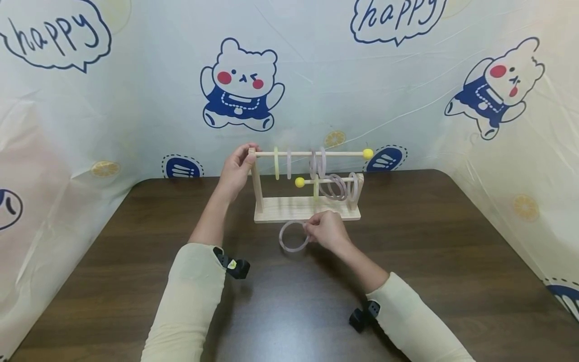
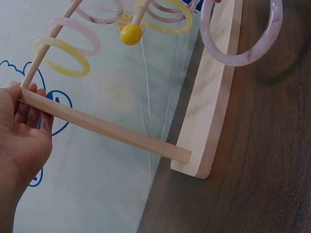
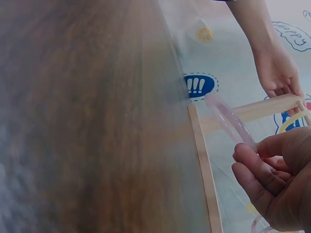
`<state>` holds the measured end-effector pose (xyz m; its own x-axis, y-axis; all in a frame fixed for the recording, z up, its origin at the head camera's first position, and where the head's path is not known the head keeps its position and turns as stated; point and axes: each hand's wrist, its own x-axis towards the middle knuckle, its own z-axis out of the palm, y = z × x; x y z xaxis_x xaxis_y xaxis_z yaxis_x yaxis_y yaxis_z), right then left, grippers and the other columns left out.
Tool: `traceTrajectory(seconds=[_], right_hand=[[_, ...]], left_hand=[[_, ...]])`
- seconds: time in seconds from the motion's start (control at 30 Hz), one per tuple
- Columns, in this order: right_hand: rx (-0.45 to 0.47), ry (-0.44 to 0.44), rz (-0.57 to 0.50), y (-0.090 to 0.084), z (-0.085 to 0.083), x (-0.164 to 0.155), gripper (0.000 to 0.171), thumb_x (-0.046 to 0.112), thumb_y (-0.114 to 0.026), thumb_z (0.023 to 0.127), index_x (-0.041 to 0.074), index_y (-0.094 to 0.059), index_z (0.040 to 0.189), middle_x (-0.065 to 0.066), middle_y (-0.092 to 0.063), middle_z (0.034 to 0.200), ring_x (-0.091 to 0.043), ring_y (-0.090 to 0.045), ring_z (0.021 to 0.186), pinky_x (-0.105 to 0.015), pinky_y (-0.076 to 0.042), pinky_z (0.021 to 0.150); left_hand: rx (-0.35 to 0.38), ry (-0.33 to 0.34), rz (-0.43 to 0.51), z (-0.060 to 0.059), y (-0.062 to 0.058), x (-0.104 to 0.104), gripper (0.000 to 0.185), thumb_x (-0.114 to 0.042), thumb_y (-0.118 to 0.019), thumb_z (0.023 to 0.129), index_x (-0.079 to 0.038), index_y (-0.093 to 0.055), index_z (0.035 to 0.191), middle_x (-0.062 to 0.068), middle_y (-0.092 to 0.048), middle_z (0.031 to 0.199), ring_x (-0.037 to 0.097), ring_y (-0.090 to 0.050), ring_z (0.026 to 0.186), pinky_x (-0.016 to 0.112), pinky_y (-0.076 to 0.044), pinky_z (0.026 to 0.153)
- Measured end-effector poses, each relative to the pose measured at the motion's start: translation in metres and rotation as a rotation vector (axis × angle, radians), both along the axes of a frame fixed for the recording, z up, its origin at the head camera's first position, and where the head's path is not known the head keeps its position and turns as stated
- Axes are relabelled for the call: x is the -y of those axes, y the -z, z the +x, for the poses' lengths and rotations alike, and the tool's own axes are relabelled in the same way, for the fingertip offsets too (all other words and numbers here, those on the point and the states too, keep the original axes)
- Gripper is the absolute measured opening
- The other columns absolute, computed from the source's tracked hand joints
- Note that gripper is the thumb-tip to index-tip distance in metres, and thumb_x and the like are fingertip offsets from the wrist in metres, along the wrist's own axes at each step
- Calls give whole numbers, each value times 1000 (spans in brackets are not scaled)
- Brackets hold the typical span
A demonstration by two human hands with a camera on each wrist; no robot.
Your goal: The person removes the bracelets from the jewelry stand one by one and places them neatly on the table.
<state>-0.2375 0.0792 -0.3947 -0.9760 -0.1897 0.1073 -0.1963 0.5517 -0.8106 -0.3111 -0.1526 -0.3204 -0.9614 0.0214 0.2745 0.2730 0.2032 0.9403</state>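
A wooden bangle rack (image 1: 289,213) stands on the table, with an upper rod and a shorter, lower rod. My left hand (image 1: 234,173) holds the top of its left upright (image 1: 256,188), thumb in front; the left wrist view shows fingers behind that corner. Between thumb and fingertips, my right hand (image 1: 329,230) pinches a pale purple bangle (image 1: 293,250), held in front of the rack's base and apart from the rods. On the upper rod hang a yellow bangle (image 1: 277,166) and several purple ones. Another yellow bangle (image 1: 316,190) and several purple bangles hang on the lower rod, partly overlapping.
A yellow ball (image 1: 368,154) caps the upper rod's right end, and another yellow ball (image 1: 299,182) caps the lower rod's left end. Behind the dark wooden table (image 1: 289,301) hangs a printed cloth (image 1: 172,110) with bears.
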Motion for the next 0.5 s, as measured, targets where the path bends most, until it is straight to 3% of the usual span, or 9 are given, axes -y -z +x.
traceTrajectory(seconds=[0.5], right_hand=[[-46,-20,91,8,1,1,11,7,-67,82,3,-72,72,2,-64,57,-7,-57,44,-22,-44,39]], left_hand=[[17,0,-2,-1,0,2,38,-29,-46,95,-10,-49,128,7,-51,126,20,-43,118,38,-32,103]])
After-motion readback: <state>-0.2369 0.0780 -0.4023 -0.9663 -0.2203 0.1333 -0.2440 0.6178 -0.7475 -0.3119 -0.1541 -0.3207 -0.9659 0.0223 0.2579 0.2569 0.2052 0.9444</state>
